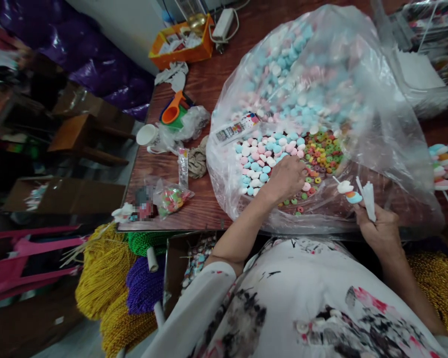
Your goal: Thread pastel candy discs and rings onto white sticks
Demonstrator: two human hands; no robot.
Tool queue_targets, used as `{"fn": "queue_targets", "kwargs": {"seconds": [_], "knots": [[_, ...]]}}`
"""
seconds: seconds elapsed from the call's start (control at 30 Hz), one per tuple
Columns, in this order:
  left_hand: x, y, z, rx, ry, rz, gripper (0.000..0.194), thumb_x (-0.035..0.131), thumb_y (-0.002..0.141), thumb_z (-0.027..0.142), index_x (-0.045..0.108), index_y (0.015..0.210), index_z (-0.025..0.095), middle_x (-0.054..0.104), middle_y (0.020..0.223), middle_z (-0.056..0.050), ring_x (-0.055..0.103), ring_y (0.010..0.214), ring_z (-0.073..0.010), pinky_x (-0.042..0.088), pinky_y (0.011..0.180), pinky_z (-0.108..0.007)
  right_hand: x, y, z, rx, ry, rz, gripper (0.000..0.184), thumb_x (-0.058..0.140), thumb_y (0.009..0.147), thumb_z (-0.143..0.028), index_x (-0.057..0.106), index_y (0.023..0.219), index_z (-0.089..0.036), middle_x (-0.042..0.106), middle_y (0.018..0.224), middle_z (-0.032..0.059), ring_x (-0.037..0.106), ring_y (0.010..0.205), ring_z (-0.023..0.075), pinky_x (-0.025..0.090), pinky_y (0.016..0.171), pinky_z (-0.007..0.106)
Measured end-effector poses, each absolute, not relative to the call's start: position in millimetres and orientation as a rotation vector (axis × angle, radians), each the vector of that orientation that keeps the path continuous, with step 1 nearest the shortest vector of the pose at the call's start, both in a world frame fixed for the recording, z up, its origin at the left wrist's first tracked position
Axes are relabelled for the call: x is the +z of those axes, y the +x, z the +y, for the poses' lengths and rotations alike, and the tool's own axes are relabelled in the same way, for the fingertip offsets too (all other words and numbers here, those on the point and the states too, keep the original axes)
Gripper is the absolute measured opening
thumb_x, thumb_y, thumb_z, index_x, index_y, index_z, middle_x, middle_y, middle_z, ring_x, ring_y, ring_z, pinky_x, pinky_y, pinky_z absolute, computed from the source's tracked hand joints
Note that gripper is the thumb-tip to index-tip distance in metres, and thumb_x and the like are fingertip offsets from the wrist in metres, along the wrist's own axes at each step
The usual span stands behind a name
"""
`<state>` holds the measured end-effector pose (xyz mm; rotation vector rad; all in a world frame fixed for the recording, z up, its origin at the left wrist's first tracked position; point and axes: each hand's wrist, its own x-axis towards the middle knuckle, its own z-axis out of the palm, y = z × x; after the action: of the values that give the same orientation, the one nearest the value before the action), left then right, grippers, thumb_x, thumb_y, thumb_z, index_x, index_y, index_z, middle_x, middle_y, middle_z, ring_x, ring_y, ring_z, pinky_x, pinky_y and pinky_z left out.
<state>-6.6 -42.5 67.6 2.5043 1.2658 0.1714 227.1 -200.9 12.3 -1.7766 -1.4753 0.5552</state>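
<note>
A big clear plastic bag [377, 99] lies open on the wooden table [205, 84]. Inside it are pastel marshmallow candies [261, 154] in pink, blue and white, and beside them small coloured ring candies [323, 151]. My left hand [285, 176] reaches into the bag with fingers curled down among the candies where the two kinds meet; what it pinches is hidden. My right hand [377, 226] is closed on white sticks [368, 199], one of which carries threaded candies [349, 191] near its tip.
Finished candy skewers [446, 166] lie at the right edge. A small bag of ring candies [171, 199], a white cup [147, 135], an orange scoop [171, 112] and an orange tray [181, 44] sit on the left of the table. Bundles of yellow, purple and green cord [112, 278] hang below.
</note>
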Motion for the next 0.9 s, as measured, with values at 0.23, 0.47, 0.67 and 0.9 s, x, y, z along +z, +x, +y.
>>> {"fn": "queue_targets", "kwargs": {"seconds": [0.23, 0.47, 0.67, 0.9], "knots": [[54, -1, -48, -0.089, 2.655, 1.33, 0.023, 0.051, 0.092, 0.011, 0.074, 0.096, 0.012, 0.064, 0.109, -0.018, 0.055, 0.113, -0.0322, 0.053, 0.076, -0.037, 14, 228, -199, 0.517, -1.753, -1.549, 0.026, 0.058, 0.089, -0.035, 0.07, 0.074, -0.018, 0.052, 0.052, -0.0018, 0.046, 0.046, 0.0117, 0.038, 0.05, 0.024], [47, -5, -51, 0.121, 2.715, 1.224, 0.026, 0.056, 0.091, 0.016, 0.074, 0.109, 0.017, 0.067, 0.11, -0.015, 0.057, 0.11, -0.0292, 0.053, 0.086, -0.04, 8, 230, -199, 0.515, -1.71, -1.628, 0.022, 0.058, 0.087, -0.032, 0.074, 0.085, -0.018, 0.065, 0.062, 0.0017, 0.055, 0.05, 0.0141, 0.043, 0.053, 0.025], [57, -20, -47, 0.182, 2.429, 1.48, 0.021, 0.054, 0.086, 0.015, 0.074, 0.091, 0.015, 0.074, 0.092, -0.011, 0.067, 0.089, -0.0229, 0.053, 0.084, -0.035, 12, 228, -201, 0.533, -1.738, -1.526, 0.023, 0.059, 0.088, -0.034, 0.071, 0.079, -0.018, 0.055, 0.055, -0.0014, 0.048, 0.048, 0.0124, 0.04, 0.051, 0.025], [99, -34, -54, -0.24, 2.435, 1.187, 0.032, 0.058, 0.086, 0.021, 0.075, 0.113, 0.021, 0.073, 0.108, -0.009, 0.064, 0.11, -0.0276, 0.052, 0.089, -0.036, 11, 231, -203, 0.55, -1.706, -1.581, 0.023, 0.061, 0.088, -0.027, 0.063, 0.067, -0.018, 0.047, 0.052, -0.0042, 0.043, 0.047, 0.0095, 0.036, 0.05, 0.023]]}}
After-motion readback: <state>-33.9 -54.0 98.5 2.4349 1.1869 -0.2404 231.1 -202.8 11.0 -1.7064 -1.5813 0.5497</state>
